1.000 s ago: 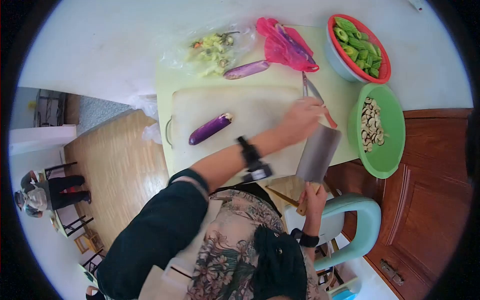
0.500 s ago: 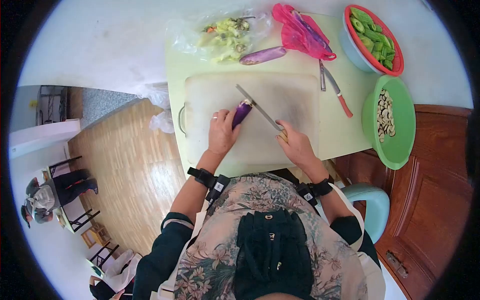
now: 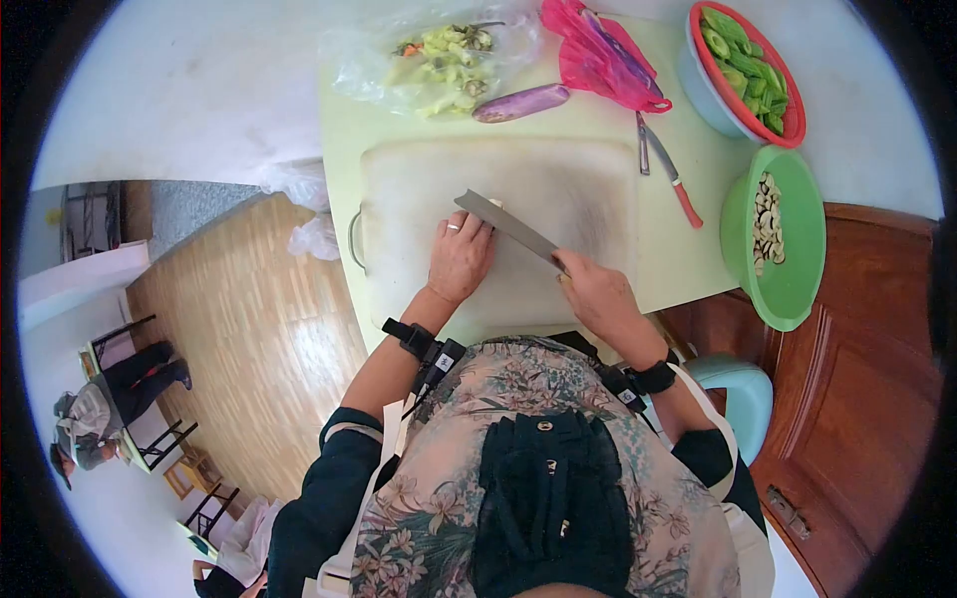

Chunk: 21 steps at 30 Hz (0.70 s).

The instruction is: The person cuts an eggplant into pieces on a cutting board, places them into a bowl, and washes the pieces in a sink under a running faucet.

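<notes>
My right hand (image 3: pixel 603 297) is closed round the handle of a broad kitchen knife (image 3: pixel 516 229). Its blade slants up and left across the cutting board (image 3: pixel 419 179), right at the fingertips of my left hand (image 3: pixel 463 261). Those fingers, one with a ring, are curled over an eggplant, which the hand and blade now mostly hide. Just past the blade a small pale bit (image 3: pixel 495 203) shows, likely the eggplant's cut end. Behind the board lies another purple eggplant (image 3: pixel 521 103).
Along the back are a clear bag of peelings (image 3: pixel 454 65) and a pink bag (image 3: pixel 603 60). On the right lie a red-handled knife (image 3: pixel 681 194) and a peeler (image 3: pixel 642 145), near a red basket (image 3: pixel 800 110) of green vegetables and a green basin (image 3: pixel 797 289) of cut pieces.
The knife has come down and left, its blade turned broader to view, against my left fingers. My left hand has shifted right and curled over the eggplant, whose purple side no longer shows.
</notes>
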Available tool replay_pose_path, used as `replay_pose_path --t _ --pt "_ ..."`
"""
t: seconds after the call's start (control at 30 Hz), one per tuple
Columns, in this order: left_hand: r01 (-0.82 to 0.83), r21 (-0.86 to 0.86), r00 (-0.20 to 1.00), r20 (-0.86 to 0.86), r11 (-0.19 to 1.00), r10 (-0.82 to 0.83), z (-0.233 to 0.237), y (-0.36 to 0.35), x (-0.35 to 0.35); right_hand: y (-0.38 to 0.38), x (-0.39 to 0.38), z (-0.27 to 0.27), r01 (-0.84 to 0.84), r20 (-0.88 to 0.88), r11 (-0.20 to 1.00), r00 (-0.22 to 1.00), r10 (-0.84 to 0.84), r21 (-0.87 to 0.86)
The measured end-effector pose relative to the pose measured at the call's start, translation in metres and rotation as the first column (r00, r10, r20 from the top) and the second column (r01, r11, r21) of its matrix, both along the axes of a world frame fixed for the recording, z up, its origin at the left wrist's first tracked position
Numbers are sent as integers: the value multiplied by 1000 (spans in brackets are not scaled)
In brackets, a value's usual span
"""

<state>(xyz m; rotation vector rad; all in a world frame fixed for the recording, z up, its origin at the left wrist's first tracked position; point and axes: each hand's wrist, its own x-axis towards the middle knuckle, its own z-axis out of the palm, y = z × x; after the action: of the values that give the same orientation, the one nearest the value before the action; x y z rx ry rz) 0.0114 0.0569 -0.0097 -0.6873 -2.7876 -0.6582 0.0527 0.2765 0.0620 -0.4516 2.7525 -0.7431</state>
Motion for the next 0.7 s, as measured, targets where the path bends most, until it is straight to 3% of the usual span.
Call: replay_pose_path --t 0.07,0.23,0.43,0.7 --pt "0 7 1000 -12 1000 0 -6 -1 0 3 1 5 2 -4 999 1000 -2 -34" --pt "0 -7 997 -74 1000 -1 -9 -2 0 4 3 18 -12 145 997 989 1 73" --pt "20 -38 999 -37 999 -22 -4 -3 0 1 0 20 -15 224 993 974 -12 117" --pt "-1 -22 999 -39 1000 0 -7 -2 0 -21 -22 4 0 237 999 971 -10 42"
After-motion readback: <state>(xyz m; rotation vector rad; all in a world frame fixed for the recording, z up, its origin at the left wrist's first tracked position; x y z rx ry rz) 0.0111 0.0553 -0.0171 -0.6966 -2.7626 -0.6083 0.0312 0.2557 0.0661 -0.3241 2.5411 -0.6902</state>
